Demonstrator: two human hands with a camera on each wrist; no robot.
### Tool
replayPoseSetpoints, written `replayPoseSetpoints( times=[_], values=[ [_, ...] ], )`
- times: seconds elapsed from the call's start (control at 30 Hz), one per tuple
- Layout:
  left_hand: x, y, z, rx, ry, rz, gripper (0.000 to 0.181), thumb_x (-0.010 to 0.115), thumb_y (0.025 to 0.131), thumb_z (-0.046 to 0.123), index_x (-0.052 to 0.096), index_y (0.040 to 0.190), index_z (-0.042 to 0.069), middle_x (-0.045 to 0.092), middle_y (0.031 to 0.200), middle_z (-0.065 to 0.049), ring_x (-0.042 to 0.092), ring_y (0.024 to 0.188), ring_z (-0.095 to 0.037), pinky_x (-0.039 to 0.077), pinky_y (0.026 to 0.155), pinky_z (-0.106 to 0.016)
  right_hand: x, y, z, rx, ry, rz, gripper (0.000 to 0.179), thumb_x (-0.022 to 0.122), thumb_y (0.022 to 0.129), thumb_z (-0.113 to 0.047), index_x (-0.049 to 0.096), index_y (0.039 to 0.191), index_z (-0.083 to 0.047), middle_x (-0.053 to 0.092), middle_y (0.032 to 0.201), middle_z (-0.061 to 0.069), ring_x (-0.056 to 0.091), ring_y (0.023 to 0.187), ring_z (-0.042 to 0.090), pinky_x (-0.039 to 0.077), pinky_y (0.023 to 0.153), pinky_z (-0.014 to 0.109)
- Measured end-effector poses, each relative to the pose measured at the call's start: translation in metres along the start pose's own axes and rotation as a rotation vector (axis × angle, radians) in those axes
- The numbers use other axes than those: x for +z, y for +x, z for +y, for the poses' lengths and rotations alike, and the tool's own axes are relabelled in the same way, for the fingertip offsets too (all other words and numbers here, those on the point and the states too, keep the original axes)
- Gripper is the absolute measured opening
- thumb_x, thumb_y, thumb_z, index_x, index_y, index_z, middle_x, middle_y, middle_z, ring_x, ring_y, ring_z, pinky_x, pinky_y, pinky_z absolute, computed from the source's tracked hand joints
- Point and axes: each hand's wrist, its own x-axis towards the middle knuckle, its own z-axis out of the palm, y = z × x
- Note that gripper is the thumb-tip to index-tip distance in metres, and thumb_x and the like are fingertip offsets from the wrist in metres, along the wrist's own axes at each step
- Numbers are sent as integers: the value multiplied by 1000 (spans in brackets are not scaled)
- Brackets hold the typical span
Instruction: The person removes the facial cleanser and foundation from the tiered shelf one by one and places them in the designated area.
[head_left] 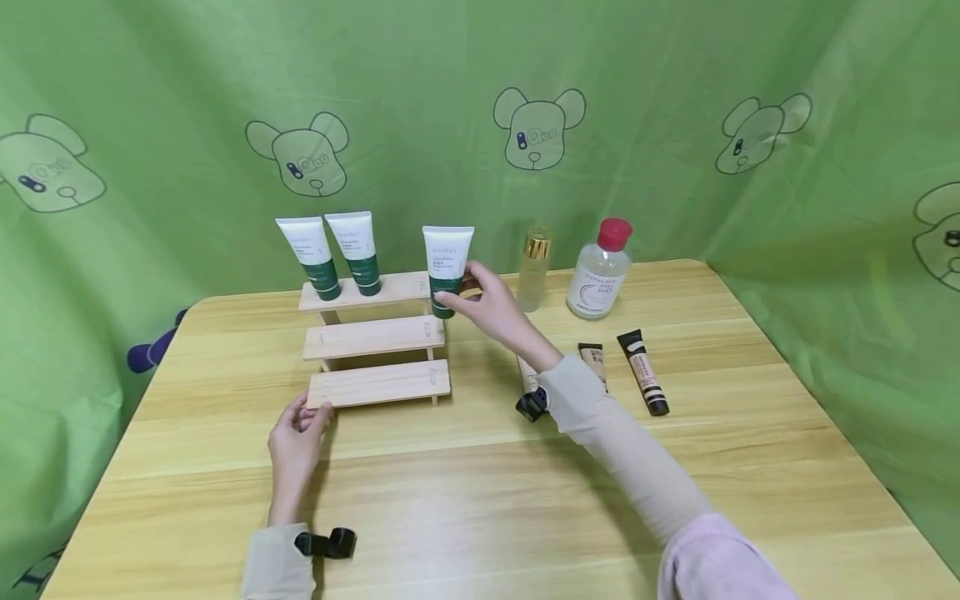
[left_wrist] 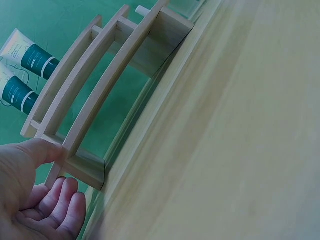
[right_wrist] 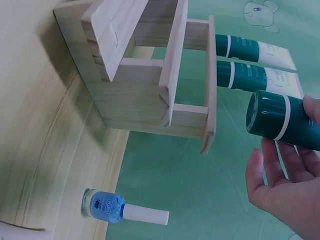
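Note:
A three-step wooden display rack [head_left: 378,385] stands on the table. My left hand [head_left: 295,442] pinches the left end of its lowest step, thumb on top and fingers beneath, as the left wrist view shows. Two white-and-green squeeze tubes [head_left: 306,247] [head_left: 356,242] stand cap-down on the left part of the top step. At that step's right end, my right hand [head_left: 495,310] grips a third squeeze tube [head_left: 447,250] upright by its green lower part. In the right wrist view, this tube's green cap [right_wrist: 260,116] is apart from the top step [right_wrist: 211,85].
Right of the rack stand a gold-capped bottle [head_left: 533,271] and a clear bottle with a red cap [head_left: 598,275]. Small tubes [head_left: 592,360] [head_left: 643,373] lie in front of them. A blue bottle with a white cap [right_wrist: 106,206] shows in the right wrist view. Green curtain [head_left: 420,125] hangs behind.

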Motion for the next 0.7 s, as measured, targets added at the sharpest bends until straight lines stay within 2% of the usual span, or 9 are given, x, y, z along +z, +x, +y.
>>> replayPoseSetpoints(
  times=[0.2,0.43,0.7],
  values=[
    [0,1,0,-1,-1,3,50,66,90,22,52,131,-2,61,92,-5,55,69,5,48,60,-10,-9,-22,-2,21,-27,-13,44,70,87,-20,53,124,-2,61,108,15,59,96,27,54,82,34],
    [0,2,0,1,6,5,48,66,90,20,52,130,-3,61,91,-5,55,67,6,48,59,-10,-28,-51,-2,80,-44,-44,46,70,87,-22,53,126,-4,61,110,15,61,97,27,54,83,35],
    [0,2,-1,-12,-2,-1,47,65,90,19,52,131,-1,62,94,-7,56,67,6,49,61,-11,-57,-88,11,109,-108,-33,46,69,88,-18,52,126,1,61,112,20,60,100,30,53,87,39]
  ],
)
